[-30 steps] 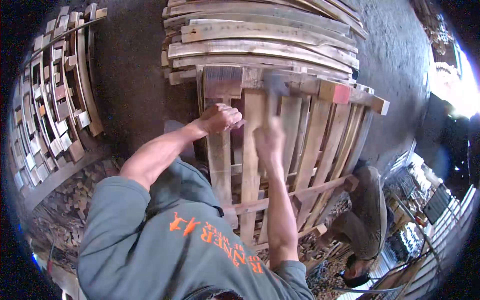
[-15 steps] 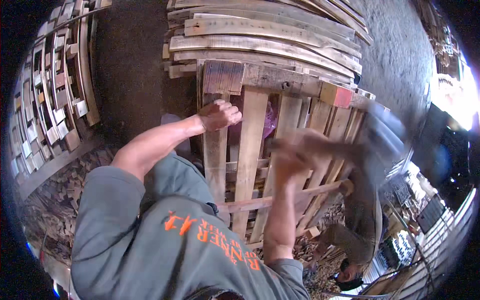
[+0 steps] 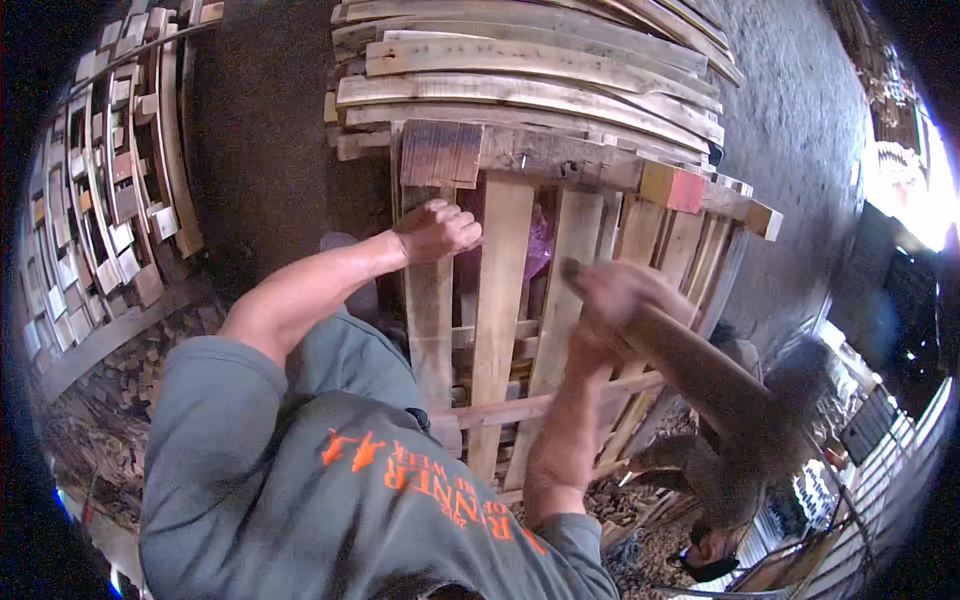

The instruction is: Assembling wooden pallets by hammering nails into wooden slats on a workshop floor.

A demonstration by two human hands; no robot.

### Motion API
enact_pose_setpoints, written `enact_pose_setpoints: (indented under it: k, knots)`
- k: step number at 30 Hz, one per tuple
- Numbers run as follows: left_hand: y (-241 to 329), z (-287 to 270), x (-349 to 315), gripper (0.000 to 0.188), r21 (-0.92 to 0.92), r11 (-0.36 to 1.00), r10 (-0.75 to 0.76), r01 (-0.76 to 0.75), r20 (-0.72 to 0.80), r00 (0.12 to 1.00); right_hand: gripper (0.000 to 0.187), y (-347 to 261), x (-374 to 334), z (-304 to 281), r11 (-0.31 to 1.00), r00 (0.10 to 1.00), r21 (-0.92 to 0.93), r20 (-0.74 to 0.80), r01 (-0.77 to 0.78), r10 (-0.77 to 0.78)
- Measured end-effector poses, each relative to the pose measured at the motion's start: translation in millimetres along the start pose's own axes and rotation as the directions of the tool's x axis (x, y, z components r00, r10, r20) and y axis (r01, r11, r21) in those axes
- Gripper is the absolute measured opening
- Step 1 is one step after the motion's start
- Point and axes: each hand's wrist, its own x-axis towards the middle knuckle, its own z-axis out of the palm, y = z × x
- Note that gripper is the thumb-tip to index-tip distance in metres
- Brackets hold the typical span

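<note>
My left hand [image 3: 440, 232] is closed in a fist over the left slat of a wooden pallet [image 3: 505, 250], just below its far crosspiece; anything inside the fingers is hidden. Gripped in my right hand [image 3: 625, 300] is a hammer [image 3: 710, 370], raised over the pallet's right part. Its handle slants toward the lower right, and the head is smeared by motion. What looks like a nail [image 3: 522, 160] sticks out of the crosspiece [image 3: 575, 165]. Through the gaps between slats shows some purple plastic [image 3: 538, 245].
Long loose boards [image 3: 530, 95] are piled beyond the pallet. A stack of wood pieces [image 3: 110, 200] stands at the left. To the lower right, another person [image 3: 720, 480] bends close to the pallet above scattered wood scraps [image 3: 640, 545].
The hammer has swung down and toward the lower right, uncovering the pallet's far right corner. My right hand has shifted slightly right. My left fist has stayed in place.
</note>
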Motion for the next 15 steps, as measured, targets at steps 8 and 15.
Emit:
enact_pose_setpoints:
  k: [8, 15]
  knots:
    - [-7, 18, -13, 0.022, -0.01, 1.0, -0.011, 0.011, -0.026, 1.0, 0.014, -40, -11, 58, 0.706, 0.644, -0.395, 0.299, -0.588, 0.704]
    - [-8, 9, -8, 0.02, 0.009, 1.0, -0.007, 0.007, -0.005, 1.0, 0.026, -122, 30, 68, 0.704, 0.916, 0.706, -0.231, -0.075, 0.329]
